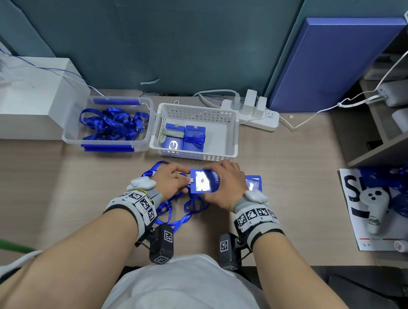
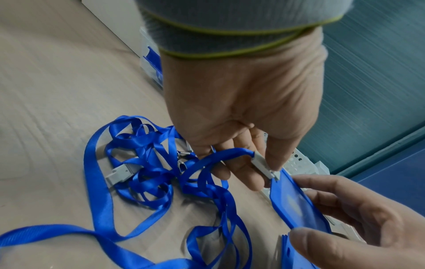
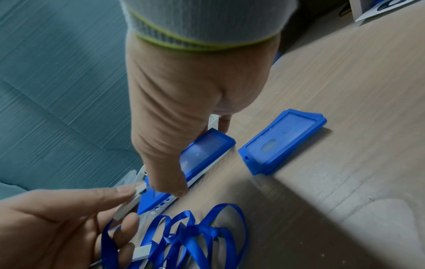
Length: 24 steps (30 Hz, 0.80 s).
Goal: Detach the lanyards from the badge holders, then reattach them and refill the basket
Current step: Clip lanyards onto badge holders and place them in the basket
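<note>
Lanyard (image 2: 142, 182), limp & slippery, is pinched at its stiff clip (image 2: 264, 164) by L hand (image 1: 170, 178); badge holder (image 1: 203, 181), rigid, at 3 o'clock, is gripped edgewise by R hand (image 1: 225, 182).

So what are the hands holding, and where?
The left hand pinches the lanyard's grey clip. The right hand grips the blue badge holder by its edges.

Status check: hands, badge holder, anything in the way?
Left hand pinches lanyard clip at badge holder. Right hand grips holder. Loose lanyards tangled underneath.
</note>
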Available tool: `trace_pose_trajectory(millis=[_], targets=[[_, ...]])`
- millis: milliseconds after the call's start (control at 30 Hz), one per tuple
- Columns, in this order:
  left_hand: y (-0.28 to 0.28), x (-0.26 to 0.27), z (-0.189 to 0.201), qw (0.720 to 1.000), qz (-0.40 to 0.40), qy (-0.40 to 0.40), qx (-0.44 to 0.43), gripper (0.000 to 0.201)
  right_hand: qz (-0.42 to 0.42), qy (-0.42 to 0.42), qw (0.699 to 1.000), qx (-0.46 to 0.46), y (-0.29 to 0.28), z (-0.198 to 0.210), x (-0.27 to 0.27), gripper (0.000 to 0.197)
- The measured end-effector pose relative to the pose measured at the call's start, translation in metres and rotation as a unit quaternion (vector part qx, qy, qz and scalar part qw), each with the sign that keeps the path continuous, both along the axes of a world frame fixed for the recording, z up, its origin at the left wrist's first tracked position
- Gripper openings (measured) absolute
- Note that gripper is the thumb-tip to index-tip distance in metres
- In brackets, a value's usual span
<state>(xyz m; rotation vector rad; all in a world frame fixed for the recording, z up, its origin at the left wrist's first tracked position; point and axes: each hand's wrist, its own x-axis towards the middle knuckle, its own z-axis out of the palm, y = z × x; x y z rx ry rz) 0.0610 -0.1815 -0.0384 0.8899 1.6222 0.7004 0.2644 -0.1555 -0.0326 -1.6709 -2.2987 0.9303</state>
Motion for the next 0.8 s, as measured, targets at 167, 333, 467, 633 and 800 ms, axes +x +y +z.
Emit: trace_pose_trajectory(millis=[167, 333, 467, 633, 800], targets=[[0.0002, -0.0008, 0.0025, 1.000, 0.003, -0.025, -0.004, 0.018, 0.002, 0.004, 1.000, -0.002, 0.0007, -0.0003, -0.0010, 0.071], [0.0008, -0.0043, 0.0025, 0.999, -0.004, -0.036, -0.011, 0.020, -0.003, 0.038, 0.999, -0.011, 0.0004, -0.0035, -0.0006, 0.071], [0.0020, -0.0050, 0.0028, 0.999, -0.007, -0.035, -0.020, 0.020, -0.002, 0.047, 0.999, -0.010, 0.0005, -0.0039, -0.0010, 0.070], [0.0024, -0.0067, 0.0059, 0.999, -0.010, -0.031, -0.029, 0.021, 0.003, 0.046, 0.999, -0.013, 0.0011, -0.0023, -0.0016, 0.070], [0.0035, -0.0060, 0.0061, 0.999, -0.016, -0.003, -0.029, 0.017, 0.007, 0.052, 0.998, -0.019, 0.0017, -0.0020, -0.0031, 0.070]])
